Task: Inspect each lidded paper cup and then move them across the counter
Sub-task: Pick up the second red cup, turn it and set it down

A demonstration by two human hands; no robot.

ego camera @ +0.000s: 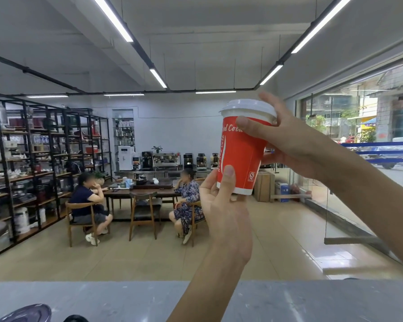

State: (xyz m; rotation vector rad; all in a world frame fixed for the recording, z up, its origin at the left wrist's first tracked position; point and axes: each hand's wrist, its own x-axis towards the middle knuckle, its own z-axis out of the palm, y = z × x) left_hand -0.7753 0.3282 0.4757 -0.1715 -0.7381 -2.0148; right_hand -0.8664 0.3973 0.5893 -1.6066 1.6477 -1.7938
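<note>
A red paper cup with white lettering and a white plastic lid is held up in the air, well above the counter and tilted slightly. My left hand grips its base from below, thumb on the red wall. From the right, my right hand holds the upper part, thumb across the front just under the lid and fingers behind the rim. The cup's underside is hidden by my left fingers.
The grey counter runs along the bottom edge, with a clear rounded lid-like object at its lower left. Beyond are two seated people at a wooden table, black shelving on the left and glass panels on the right.
</note>
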